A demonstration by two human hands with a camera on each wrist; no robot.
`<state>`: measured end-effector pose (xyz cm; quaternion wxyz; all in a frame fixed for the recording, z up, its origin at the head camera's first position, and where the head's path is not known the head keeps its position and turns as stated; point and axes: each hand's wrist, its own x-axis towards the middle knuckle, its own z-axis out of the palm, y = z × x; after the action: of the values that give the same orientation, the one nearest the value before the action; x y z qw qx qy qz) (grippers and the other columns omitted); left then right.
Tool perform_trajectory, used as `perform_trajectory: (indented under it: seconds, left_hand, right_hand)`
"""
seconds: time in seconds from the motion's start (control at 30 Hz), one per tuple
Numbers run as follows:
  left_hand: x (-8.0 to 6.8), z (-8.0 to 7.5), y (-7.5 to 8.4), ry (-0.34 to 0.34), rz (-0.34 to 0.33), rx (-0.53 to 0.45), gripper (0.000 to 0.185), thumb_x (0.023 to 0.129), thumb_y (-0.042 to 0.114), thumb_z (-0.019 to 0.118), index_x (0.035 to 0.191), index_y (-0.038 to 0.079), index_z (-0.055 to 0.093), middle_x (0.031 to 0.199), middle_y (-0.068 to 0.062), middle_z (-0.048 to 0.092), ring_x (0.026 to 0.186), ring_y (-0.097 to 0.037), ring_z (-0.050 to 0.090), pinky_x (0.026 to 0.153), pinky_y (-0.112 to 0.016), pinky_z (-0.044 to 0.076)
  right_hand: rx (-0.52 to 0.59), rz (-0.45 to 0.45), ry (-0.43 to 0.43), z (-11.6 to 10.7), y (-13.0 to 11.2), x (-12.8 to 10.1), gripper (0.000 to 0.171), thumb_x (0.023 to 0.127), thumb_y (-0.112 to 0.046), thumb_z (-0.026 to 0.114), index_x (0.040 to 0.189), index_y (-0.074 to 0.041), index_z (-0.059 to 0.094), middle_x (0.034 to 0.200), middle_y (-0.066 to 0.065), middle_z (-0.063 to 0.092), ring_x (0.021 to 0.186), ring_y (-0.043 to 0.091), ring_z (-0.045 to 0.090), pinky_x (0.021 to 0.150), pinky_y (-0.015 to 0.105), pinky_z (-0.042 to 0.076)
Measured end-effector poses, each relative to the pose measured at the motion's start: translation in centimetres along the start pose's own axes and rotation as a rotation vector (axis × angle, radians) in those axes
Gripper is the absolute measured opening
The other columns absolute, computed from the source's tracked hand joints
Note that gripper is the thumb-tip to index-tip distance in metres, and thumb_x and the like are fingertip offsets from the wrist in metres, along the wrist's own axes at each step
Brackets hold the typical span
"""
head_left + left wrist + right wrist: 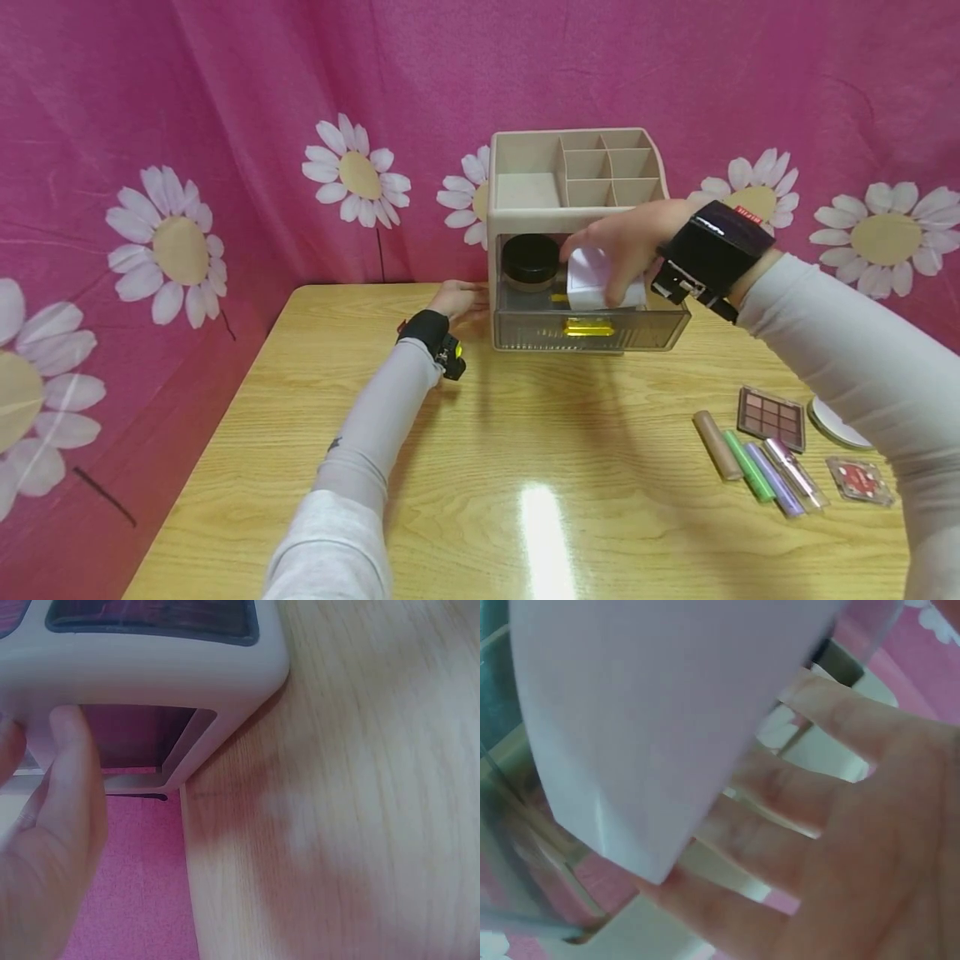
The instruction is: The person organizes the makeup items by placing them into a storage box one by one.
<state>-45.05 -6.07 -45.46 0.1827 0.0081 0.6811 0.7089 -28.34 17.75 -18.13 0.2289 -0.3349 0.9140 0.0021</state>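
A cream makeup organizer (491, 179) stands at the back of the table, its clear grey drawer (517, 332) pulled out. My right hand (633, 237) grips a white box (588, 279) over the right part of that drawer, thumb on the near side. In the right wrist view the white box (645, 712) tapers to a corner against the fingers. To its left in the drawer sits a round jar with a black lid (530, 254). My left hand (457, 300) rests against the organizer's left side, its fingers (71, 757) extended along the side panel.
Right of centre lie a brown tube (717, 446), a green tube (748, 467), a purple tube (772, 477) and a pinkish tube (797, 473). Near them are an eyeshadow palette (771, 418), a round white compact (836, 423) and a small red compact (860, 481). A pink curtain (255, 100) hangs behind.
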Motion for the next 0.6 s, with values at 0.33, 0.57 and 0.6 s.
perform_trajectory:
  seconds: [0.33,0.57,0.6]
  left_hand:
    - [-3.4,1.5,2.0,0.025,-0.031,0.002,0.027,0.086,-0.002,0.059,0.113,0.000,0.061,0.103,-0.016,0.065,0.093,-0.024,0.063,0.080,-0.033,0.054]
    - [1.5,-0.5,-1.0,-0.019,0.001,-0.039,0.033,0.077,0.004,0.071,0.109,0.000,0.064,0.099,-0.017,0.066,0.089,-0.025,0.065,0.076,-0.034,0.055]
    - [-0.7,0.4,0.5,0.011,-0.010,-0.013,0.032,0.082,0.001,0.065,0.114,-0.003,0.061,0.101,-0.018,0.065,0.090,-0.026,0.064,0.078,-0.034,0.054]
  right_hand:
    - [0.028,0.023,-0.018,0.7,0.0,0.6,0.081,0.059,-0.007,0.073,0.132,0.000,0.038,0.102,0.013,0.053,0.082,0.022,0.052,0.062,0.028,0.048]
    - [-0.021,0.057,0.013,1.1,0.1,1.0,0.081,0.058,-0.008,0.073,0.132,-0.004,0.041,0.103,0.012,0.055,0.087,0.023,0.052,0.066,0.029,0.048]
    - [-0.009,0.058,0.015,1.1,0.1,1.0,0.081,0.058,-0.006,0.073,0.131,-0.004,0.041,0.102,0.012,0.055,0.086,0.023,0.052,0.065,0.029,0.048]
